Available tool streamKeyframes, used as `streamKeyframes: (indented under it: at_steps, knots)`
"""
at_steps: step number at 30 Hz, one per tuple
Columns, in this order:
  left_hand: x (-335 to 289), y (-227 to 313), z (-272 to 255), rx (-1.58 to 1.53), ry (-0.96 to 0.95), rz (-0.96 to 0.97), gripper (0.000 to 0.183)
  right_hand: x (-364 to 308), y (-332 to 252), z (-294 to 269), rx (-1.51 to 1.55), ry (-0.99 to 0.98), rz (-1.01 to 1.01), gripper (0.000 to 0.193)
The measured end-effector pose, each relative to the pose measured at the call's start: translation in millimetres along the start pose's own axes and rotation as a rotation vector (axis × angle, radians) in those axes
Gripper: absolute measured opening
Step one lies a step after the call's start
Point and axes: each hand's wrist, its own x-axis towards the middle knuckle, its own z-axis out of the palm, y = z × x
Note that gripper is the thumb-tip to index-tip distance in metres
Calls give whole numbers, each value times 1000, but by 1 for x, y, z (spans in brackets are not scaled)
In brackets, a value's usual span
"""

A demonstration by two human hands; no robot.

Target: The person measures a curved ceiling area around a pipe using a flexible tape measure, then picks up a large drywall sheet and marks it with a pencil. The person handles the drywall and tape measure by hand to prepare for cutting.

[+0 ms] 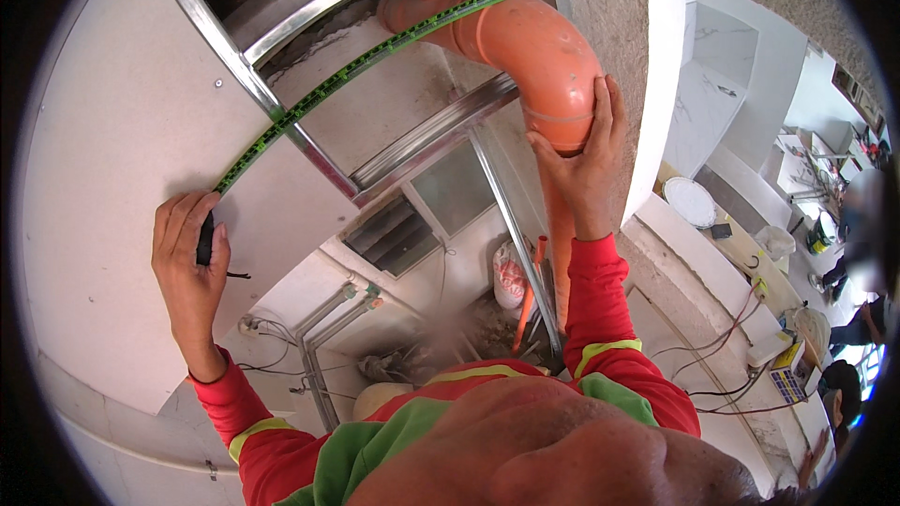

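My left hand (190,267) is closed round the dark case of a tape measure (205,240), against a white ceiling board (122,159). From it a green tape blade (375,58) with black marks runs up and to the right, crossing the metal framing. Its hooked end lies at the top of an orange pipe elbow (560,52). My right hand (592,169) grips the lower end of that elbow, thumb on one side and fingers on the other. Below the hand, an orange pipe continues down, partly hidden by my sleeve.
Shiny metal channels (441,131) frame an opening beside the board. A rough concrete wall (609,19) stands right of the pipe. Below are a small window (394,234), a white sack (510,276) and wall conduits (314,356). Cables, a white bucket lid (689,202) and people are at right.
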Motion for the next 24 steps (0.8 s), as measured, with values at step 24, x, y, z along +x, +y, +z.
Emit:
streamKeyframes:
  at_steps: [24]
  knots:
    - [0,-2,-1,-10,-10,11,35,0,-5,0,38,2,23,103]
